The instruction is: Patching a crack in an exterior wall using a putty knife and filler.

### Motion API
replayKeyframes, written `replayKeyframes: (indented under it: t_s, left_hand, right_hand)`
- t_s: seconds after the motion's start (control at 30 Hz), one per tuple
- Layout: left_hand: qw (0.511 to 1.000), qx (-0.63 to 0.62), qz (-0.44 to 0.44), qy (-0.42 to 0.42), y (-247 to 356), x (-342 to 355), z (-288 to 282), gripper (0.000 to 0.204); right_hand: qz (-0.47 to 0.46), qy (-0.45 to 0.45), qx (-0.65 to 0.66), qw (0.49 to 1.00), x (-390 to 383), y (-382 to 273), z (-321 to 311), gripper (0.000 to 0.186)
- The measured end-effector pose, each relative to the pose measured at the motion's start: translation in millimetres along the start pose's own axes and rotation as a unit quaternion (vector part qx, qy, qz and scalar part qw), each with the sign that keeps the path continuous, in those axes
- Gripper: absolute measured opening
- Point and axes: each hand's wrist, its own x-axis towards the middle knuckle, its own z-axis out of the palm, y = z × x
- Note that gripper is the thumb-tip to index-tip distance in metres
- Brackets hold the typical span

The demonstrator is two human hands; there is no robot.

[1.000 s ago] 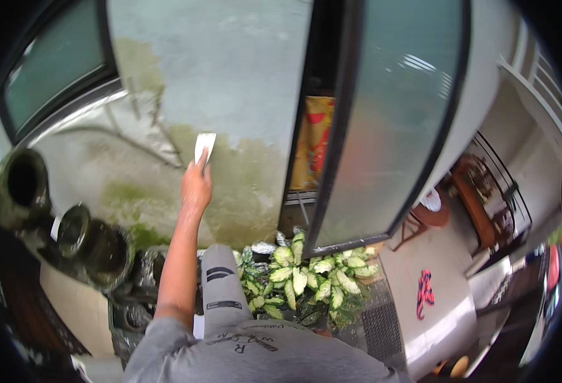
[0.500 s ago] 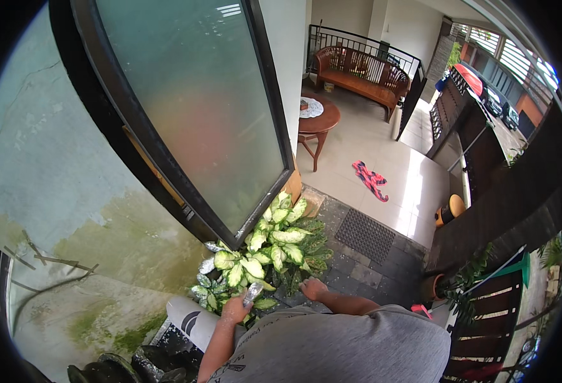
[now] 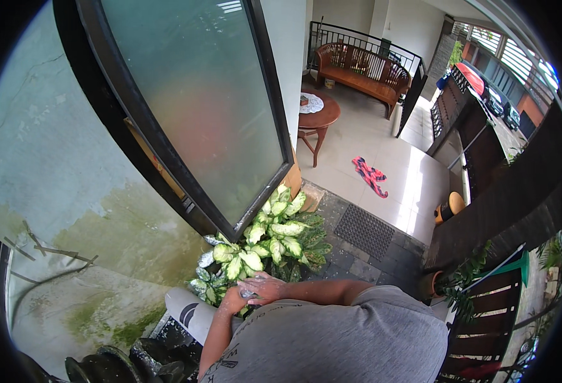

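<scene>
Low in front of my body, my two hands meet above a leafy potted-type plant. My left hand (image 3: 232, 300) is closed around a small silvery-white object (image 3: 247, 293), mostly covered by fingers, so its kind cannot be made out. My right hand (image 3: 267, 288) lies against it from the other side, fingers bent over the object and specked with white. Just beyond the hands grow the green-and-cream leaves (image 3: 252, 258) of the plant. Left of my left forearm lies a pale cylinder-like thing (image 3: 185, 311) with a dark curved mark.
A frosted-glass window (image 3: 198, 115) in a dark frame swings out over the plant. The stained wall (image 3: 115, 236) stands at the left. A dark mat (image 3: 365, 232) lies on the paving, with a red-and-black cloth (image 3: 370, 176) farther off. Dark curved pots (image 3: 105, 367) sit at lower left.
My right hand has moved left from beside the plant and joined my left hand at the silvery-white object. My left hand has shifted slightly left.
</scene>
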Motion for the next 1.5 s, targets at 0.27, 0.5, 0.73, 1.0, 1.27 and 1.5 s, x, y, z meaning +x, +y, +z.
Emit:
replayKeyframes:
  t_s: [0.27,0.5,0.73,1.0,1.27,1.5]
  left_hand:
    - [0.997,0.069,-0.005,-0.022,8,3,-1,0.037]
    - [0.993,-0.004,-0.039,0.108,26,-3,-13,0.035]
    - [0.991,0.096,-0.041,0.081,6,0,-3,0.036]
    - [0.988,0.145,-0.044,0.011,15,-2,10,0.038]
    - [0.988,0.143,-0.059,0.024,26,-15,5,0.040]
    - [0.985,0.144,-0.055,0.070,23,-17,1,0.039]
  right_hand:
    - [0.093,-0.046,-0.023,0.994,-23,19,7,0.092]
    - [0.437,-0.284,0.088,0.849,-91,102,50,0.068]
    - [0.634,-0.188,0.244,0.710,-273,152,126,0.058]
    - [0.547,-0.255,0.222,0.766,-315,143,200,0.047]
    - [0.494,-0.442,0.336,0.670,-250,173,143,0.056]
    - [0.578,-0.423,-0.079,0.694,-181,203,16,0.037]
